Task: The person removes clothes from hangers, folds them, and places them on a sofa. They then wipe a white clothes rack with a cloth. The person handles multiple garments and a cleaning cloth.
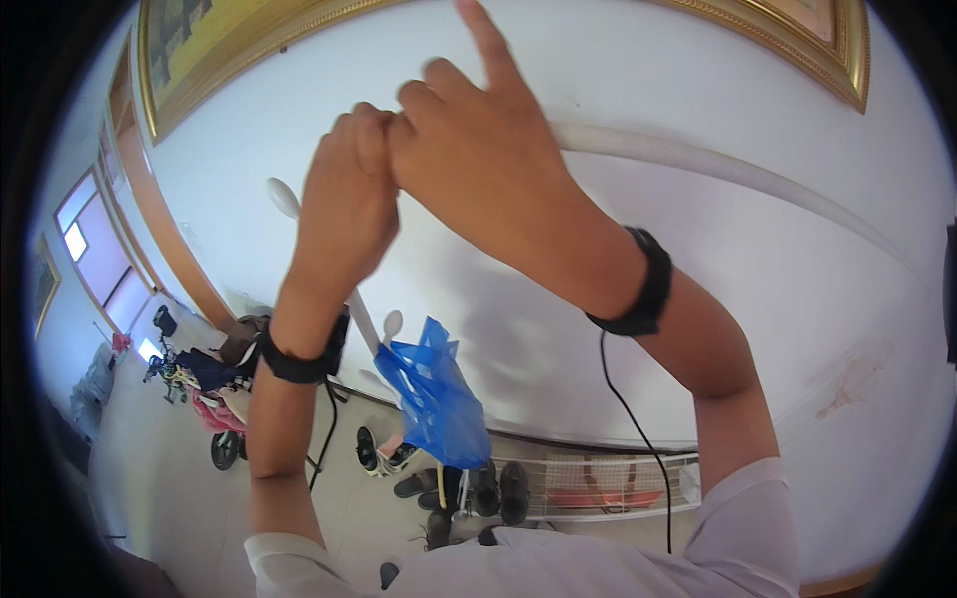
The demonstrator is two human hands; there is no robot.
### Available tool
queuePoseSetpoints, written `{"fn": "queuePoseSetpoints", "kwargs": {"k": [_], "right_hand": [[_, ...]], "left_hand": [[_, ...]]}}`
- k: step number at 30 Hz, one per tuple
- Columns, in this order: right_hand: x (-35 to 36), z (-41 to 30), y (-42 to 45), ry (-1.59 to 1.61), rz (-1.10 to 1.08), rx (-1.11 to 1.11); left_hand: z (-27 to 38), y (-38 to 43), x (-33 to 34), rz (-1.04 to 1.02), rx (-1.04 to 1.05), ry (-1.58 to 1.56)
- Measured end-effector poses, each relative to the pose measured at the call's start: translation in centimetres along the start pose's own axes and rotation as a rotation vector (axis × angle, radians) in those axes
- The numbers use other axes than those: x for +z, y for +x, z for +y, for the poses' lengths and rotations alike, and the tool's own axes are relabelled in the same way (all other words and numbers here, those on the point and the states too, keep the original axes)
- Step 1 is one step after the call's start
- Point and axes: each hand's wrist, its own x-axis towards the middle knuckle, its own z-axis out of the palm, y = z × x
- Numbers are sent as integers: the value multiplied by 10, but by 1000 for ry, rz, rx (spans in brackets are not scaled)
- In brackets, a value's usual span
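My left hand (348, 176) is raised in front of a white wall (247, 142) with its fingers curled. My right hand (478, 138) meets it at the knuckles, its index finger stretched upward and the other fingers bent. Whether anything is pinched between them is hidden. Each wrist wears a black strap, and a thin black cable hangs from each. Behind my left hand stands a white coat rack (364, 323) with rounded hook ends. A blue plastic bag (441, 400) hangs on it below my hands.
Gold-framed pictures (852, 56) hang above. A pale rounded rail (658, 147) crosses the wall. Several shoes (514, 489) and a white wire rack (583, 516) stand low by the wall. A loaded wheeled cart or stroller (224, 450) is at left, near a doorway.
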Motion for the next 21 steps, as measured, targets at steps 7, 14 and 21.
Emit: {"fn": "queuePoseSetpoints", "kwargs": {"k": [7, 14, 21], "right_hand": [[-10, -8, -44, 198, 153, 142], [-8, -10, -121, 508, -26, 308], [83, -29, -96, 1664, -197, 886]], "left_hand": [[34, 0, 17, 201, -86, -46], [72, 4, 29, 251, -91, -384], [67, -33, 18, 140, 18, -588]]}}
